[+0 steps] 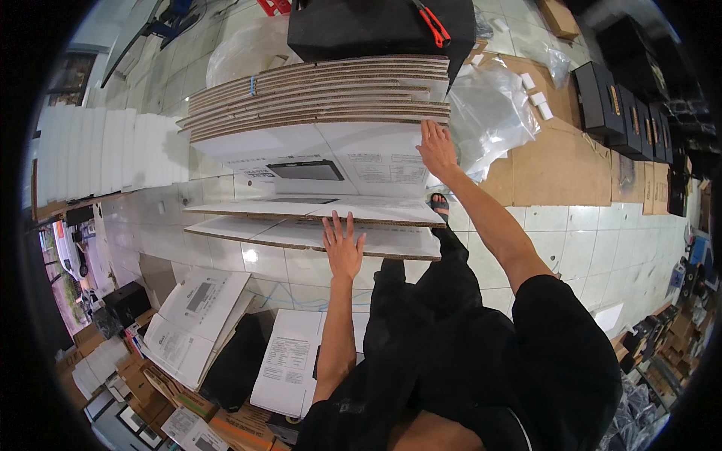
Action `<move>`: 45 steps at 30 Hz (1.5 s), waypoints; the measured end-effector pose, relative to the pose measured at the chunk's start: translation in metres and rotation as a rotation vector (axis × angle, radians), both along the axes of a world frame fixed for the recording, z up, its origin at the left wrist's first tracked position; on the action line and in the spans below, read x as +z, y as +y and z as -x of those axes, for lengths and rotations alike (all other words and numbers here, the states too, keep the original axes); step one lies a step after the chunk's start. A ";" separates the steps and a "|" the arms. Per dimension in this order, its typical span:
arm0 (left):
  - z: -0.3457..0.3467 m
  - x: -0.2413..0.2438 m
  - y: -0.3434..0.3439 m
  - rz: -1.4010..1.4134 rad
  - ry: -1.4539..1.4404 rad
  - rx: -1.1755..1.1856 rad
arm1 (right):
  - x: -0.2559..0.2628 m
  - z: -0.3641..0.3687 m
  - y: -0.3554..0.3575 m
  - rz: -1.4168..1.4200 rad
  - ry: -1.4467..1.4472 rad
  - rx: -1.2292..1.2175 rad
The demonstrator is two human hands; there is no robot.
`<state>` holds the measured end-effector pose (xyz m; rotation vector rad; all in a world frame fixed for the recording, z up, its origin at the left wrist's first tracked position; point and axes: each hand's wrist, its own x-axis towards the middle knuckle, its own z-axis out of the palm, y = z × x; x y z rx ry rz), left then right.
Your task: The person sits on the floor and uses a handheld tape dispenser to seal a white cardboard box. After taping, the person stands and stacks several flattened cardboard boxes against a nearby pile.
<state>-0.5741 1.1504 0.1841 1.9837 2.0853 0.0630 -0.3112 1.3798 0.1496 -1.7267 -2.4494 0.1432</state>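
Before me, a row of flattened white cardboard boxes stands on edge, their brown corrugated edges facing up. My right hand rests with its fingertips on the upper edge of the front sheet of that row, near its right end. Two more folded sheets lean apart from the row, towards me. My left hand lies against the nearest sheet, fingers spread and reaching over its edge; whether it presses on it I cannot tell. A blue strap crosses some rear edges.
A black box or table behind the row bears a red utility knife. Clear plastic bags and flat brown cardboard lie at the right. White foam sheets stand left; more flattened boxes lie lower left.
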 end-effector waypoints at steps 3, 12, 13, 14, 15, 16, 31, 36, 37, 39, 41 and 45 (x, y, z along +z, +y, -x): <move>0.000 -0.001 0.001 -0.013 0.005 -0.005 | 0.018 -0.006 0.005 0.154 -0.042 0.033; -0.002 -0.001 0.007 -0.052 -0.005 -0.017 | -0.011 -0.022 -0.042 0.114 0.245 0.098; -0.001 -0.001 0.006 -0.051 -0.001 -0.010 | -0.007 -0.023 -0.053 0.172 0.233 0.142; -0.001 -0.002 0.005 -0.073 -0.020 -0.006 | -0.002 -0.024 -0.066 0.230 0.221 0.186; -0.001 -0.003 0.003 -0.094 -0.038 0.001 | 0.003 -0.025 -0.080 0.289 0.208 0.233; -0.002 -0.003 0.003 -0.115 -0.059 -0.001 | -0.003 -0.029 -0.098 0.293 0.223 0.238; -0.003 0.005 -0.001 -0.073 -0.004 -0.044 | -0.020 -0.039 0.018 0.135 0.149 -0.139; -0.005 0.003 0.003 -0.055 0.002 -0.042 | -0.021 -0.039 0.005 0.074 -0.213 -0.114; -0.005 0.003 0.006 -0.060 0.000 -0.043 | -0.018 -0.040 0.003 0.064 -0.259 -0.090; -0.005 0.005 0.008 -0.066 0.026 -0.037 | -0.014 -0.041 -0.006 0.039 -0.112 -0.073; -0.007 0.004 0.012 -0.082 0.026 -0.037 | -0.009 -0.045 -0.011 0.010 -0.036 -0.059; -0.006 0.002 0.018 -0.103 0.015 -0.046 | 0.014 -0.038 -0.016 0.026 -0.001 -0.077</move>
